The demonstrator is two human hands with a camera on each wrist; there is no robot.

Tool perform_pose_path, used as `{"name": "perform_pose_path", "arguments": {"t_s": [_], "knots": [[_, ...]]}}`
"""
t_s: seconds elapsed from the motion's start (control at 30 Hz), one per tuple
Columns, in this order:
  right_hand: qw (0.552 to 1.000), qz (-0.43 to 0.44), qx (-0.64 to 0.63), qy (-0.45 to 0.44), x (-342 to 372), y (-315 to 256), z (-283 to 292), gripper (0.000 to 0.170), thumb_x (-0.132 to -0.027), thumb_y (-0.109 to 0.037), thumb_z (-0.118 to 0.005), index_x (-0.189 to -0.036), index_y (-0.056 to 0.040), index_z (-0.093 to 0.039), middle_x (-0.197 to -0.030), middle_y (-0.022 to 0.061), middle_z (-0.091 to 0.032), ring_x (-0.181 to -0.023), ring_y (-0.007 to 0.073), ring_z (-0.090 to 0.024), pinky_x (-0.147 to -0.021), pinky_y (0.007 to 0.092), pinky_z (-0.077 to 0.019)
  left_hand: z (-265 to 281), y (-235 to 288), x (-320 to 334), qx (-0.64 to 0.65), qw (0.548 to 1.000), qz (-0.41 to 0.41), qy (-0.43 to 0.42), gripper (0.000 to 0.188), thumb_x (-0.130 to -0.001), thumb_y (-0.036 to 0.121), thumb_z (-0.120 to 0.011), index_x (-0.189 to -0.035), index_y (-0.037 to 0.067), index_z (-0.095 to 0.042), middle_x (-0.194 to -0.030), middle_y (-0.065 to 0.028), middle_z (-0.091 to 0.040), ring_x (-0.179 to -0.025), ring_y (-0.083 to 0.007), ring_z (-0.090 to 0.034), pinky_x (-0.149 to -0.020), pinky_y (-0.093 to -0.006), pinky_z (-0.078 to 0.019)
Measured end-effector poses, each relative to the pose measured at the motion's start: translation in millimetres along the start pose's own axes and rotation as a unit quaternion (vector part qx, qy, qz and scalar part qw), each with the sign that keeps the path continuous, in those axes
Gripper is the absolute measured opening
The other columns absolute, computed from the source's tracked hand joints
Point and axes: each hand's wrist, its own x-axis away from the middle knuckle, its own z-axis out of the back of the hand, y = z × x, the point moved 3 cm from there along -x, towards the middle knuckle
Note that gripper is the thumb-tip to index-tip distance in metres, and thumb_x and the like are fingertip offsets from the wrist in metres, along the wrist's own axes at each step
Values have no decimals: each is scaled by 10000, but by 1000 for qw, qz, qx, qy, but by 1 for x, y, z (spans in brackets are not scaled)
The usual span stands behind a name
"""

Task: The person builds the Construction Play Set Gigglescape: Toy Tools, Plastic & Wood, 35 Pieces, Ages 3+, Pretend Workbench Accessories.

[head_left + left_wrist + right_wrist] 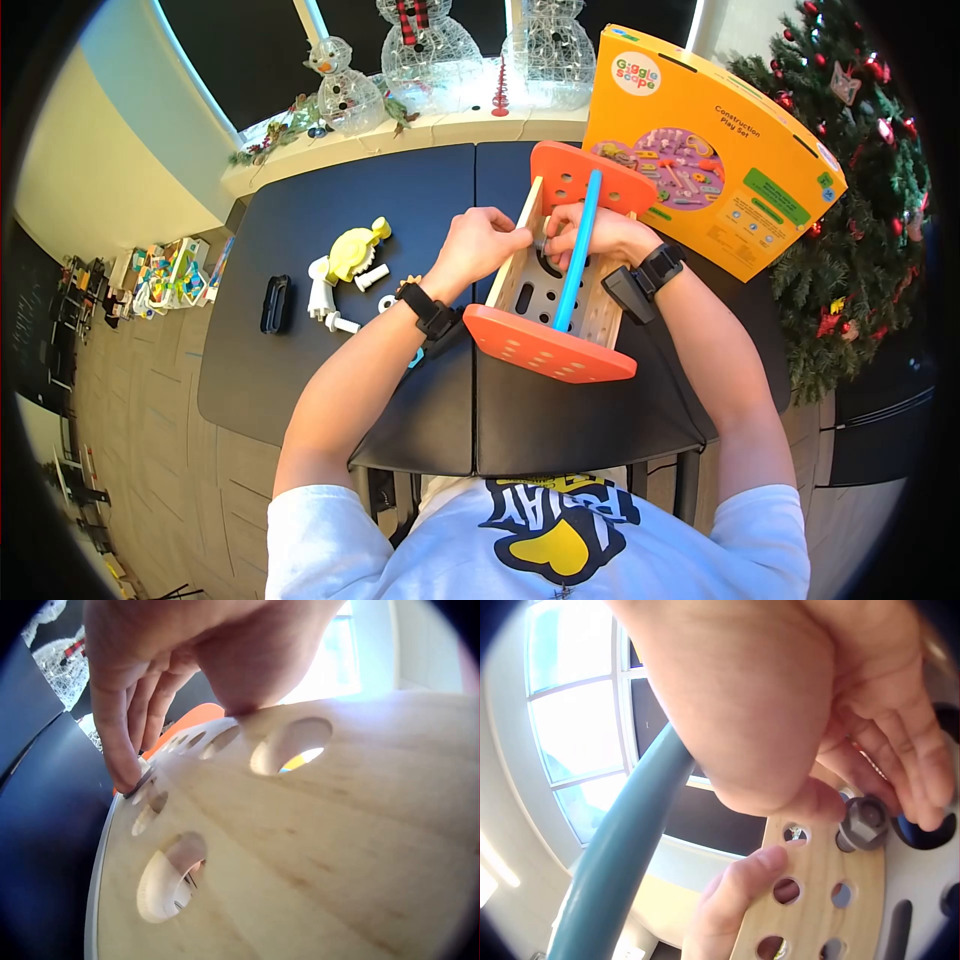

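A toolbox-shaped toy with orange end panels (550, 347), holed wooden sides (512, 272) and a blue rod handle (579, 255) stands on the table. The left hand (478, 245) grips the left wooden side; in the left wrist view its fingertips touch a thin grey piece at the outer face (300, 840). Reaching inside under the rod, the right hand (603, 235) holds a grey hexagonal piece (865, 823) between thumb and finger, against the inner face of the wooden side (810, 874). The rod (622, 855) passes close to the right wrist.
On the table's left lie a yellow toy piece (350, 255), white pieces (321, 292) and a black case (276, 304). An orange-yellow box (720, 140) stands behind the toy at the right, before a Christmas tree (850, 200). Snowman decorations (347, 88) line the sill.
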Motion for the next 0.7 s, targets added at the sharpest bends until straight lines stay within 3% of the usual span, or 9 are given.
{"name": "perform_pose_path", "arguments": {"t_s": [0.1, 0.3, 0.4, 0.5, 0.6, 0.7], "knots": [[999, 11, -25, -24, -5, 5, 3, 178, -910, -120, -777, -984, 7, -677, -861, 93, -748, -761, 173, -748, -670, 302, -588, 0, -1, -1, -3, 1000, -1, 2, 493, -778, 380, -763, -1027, -44, -783, -976, -230, -778, -949, -329, -766, -909, -390, -586], [999, 11, -28, -42, -7, 8, 5, 251, -980, -190, -680, -1022, 57, -687, -895, 148, -769, -759, 214, -763, -683, 310, -603, 0, -1, 0, 9, 1000, -1, -1, 492, -779, 379, -768, -1025, -46, -781, -976, -226, -780, -946, -326, -767, -909, -388, -587], [998, 0, -30, -51, -4, 3, 2, 224, -959, -191, -636, -834, -10, -677, -839, 112, -743, -656, 149, -666, -624, 297, -542, -1, -1, 1, 13, 1000, -1, 4, 498, -781, 379, -771, -1032, -51, -777, -976, -226, -780, -943, -325, -768, -908, -391, -588], [998, 14, -53, -40, -11, 11, 3, 330, -1026, -245, -584, -1030, 70, -685, -903, 161, -772, -769, 236, -773, -695, 324, -620, 1, 2, 2, 3, 1000, 0, -7, 521, -797, 378, -744, -1067, -67, -762, -987, -211, -781, -948, -280, -760, -901, -376, -575], [998, -25, -61, 7, -4, 1, 2, 312, -1012, -246, -635, -1028, 62, -683, -890, 154, -767, -775, 229, -775, -688, 320, -622, 1, 1, 1, 4, 1000, -4, -6, 526, -797, 381, -745, -1069, -68, -761, -991, -215, -781, -954, -284, -760, -905, -378, -575], [999, -15, -29, -16, 1, -4, -2, 295, -983, -245, -710, -992, 50, -690, -864, 144, -760, -775, 213, -775, -680, 308, -614, 0, 1, 1, 6, 1000, 1, -7, 527, -796, 383, -745, -1070, -68, -761, -993, -215, -780, -954, -285, -761, -903, -377, -576]]}}
